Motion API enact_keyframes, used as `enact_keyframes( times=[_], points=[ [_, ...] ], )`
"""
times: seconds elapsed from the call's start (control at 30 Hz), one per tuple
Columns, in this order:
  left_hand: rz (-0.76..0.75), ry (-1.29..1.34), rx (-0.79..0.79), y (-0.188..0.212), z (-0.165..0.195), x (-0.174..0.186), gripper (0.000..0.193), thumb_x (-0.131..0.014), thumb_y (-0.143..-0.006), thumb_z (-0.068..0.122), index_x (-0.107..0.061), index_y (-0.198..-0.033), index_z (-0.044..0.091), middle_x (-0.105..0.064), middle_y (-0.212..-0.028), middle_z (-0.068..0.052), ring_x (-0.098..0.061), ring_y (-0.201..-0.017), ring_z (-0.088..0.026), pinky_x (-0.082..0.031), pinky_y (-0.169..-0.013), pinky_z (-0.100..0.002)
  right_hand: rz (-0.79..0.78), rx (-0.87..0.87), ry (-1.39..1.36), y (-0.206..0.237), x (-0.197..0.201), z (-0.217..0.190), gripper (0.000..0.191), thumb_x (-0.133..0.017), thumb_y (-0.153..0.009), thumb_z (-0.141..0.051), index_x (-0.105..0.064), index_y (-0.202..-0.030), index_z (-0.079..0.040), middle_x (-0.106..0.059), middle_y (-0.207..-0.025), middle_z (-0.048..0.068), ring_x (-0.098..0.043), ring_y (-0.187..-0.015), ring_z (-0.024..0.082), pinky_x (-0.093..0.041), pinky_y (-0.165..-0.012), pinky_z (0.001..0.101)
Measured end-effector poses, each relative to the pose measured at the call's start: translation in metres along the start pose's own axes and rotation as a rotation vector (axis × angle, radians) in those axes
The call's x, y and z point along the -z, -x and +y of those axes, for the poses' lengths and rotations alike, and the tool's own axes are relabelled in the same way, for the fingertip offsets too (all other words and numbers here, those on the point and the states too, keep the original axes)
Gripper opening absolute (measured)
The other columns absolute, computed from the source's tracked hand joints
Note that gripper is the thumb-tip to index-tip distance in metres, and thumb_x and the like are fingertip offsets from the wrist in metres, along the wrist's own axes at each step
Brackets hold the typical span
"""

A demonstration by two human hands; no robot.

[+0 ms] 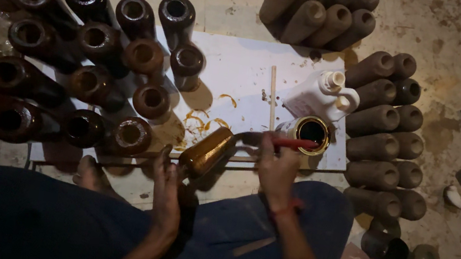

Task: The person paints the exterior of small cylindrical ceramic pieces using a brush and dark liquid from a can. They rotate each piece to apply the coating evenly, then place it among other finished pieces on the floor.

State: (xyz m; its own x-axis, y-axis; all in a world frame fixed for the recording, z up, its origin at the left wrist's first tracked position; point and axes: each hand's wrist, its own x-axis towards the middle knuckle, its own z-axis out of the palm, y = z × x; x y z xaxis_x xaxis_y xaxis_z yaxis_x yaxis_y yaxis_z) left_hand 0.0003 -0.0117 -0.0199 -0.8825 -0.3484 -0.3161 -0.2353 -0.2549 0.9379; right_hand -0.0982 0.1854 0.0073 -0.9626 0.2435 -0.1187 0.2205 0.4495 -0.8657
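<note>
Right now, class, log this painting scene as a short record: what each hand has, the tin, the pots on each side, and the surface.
left hand: steadies a tilted pot, glossy brown
right hand: holds a red-handled brush over the tin
tin: open, dark liquid inside
bottle: white, lying behind the tin
glossy pots: dark, clustered upright on the left
dull pots: unglazed, stacked on their sides at right
board: white, with amber drips
stick: thin, lying on the board

Both forearms are bare, with no sleeves showing. A red band [285, 208] circles the wrist of the right hand [276, 169] (thread or bangle, hard to tell). Dark blue trousers [215, 235] cover the legs.
</note>
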Motion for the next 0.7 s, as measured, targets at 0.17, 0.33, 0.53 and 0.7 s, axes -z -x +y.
enact_keyframes(
  times=[0.17, 0.33, 0.53, 0.7],
  points=[
    [0.010, -0.096, 0.045, 0.000, -0.001, 0.001, 0.072, -0.031, -0.101, 0.057, -0.027, -0.159, 0.014, -0.034, -0.161, -0.017, -0.040, -0.145, -0.035, -0.033, -0.117, -0.049, -0.255, -0.046, -0.435, 0.017, -0.004, -0.014, 0.028, -0.062, -0.098, -0.022, -0.070, -0.105, 0.004, -0.073, -0.078, 0.009, -0.070, -0.063, 0.014, -0.059, -0.056, 0.0299],
    [0.007, -0.200, 0.069, 0.001, 0.000, 0.001, 0.075, -0.031, -0.098, 0.056, -0.022, -0.160, 0.015, -0.023, -0.165, -0.016, -0.032, -0.146, -0.036, -0.031, -0.113, -0.051, -0.294, 0.078, -0.188, 0.000, -0.016, -0.029, 0.026, -0.064, -0.099, -0.018, -0.072, -0.102, 0.007, -0.072, -0.075, 0.011, -0.068, -0.062, 0.015, -0.054, -0.055, 0.0307],
    [-0.028, -0.072, -0.045, 0.000, 0.001, 0.000, 0.068, -0.035, -0.104, 0.052, -0.028, -0.158, 0.011, -0.033, -0.162, -0.016, -0.035, -0.148, -0.033, -0.028, -0.120, -0.046, -0.094, 0.123, -0.218, 0.004, -0.006, -0.024, 0.024, -0.061, -0.098, -0.018, -0.070, -0.106, 0.003, -0.071, -0.078, 0.007, -0.068, -0.065, 0.014, -0.057, -0.057, 0.0284],
    [0.053, 0.077, 0.071, -0.004, -0.001, 0.003, 0.064, -0.035, -0.104, 0.051, -0.036, -0.155, 0.013, -0.041, -0.156, -0.013, -0.042, -0.144, -0.029, -0.035, -0.116, -0.043, -0.431, -0.003, -0.429, 0.013, -0.020, 0.000, 0.022, -0.062, -0.101, -0.016, -0.071, -0.102, 0.005, -0.072, -0.080, 0.009, -0.069, -0.068, 0.015, -0.057, -0.063, 0.0305]
  ],
)
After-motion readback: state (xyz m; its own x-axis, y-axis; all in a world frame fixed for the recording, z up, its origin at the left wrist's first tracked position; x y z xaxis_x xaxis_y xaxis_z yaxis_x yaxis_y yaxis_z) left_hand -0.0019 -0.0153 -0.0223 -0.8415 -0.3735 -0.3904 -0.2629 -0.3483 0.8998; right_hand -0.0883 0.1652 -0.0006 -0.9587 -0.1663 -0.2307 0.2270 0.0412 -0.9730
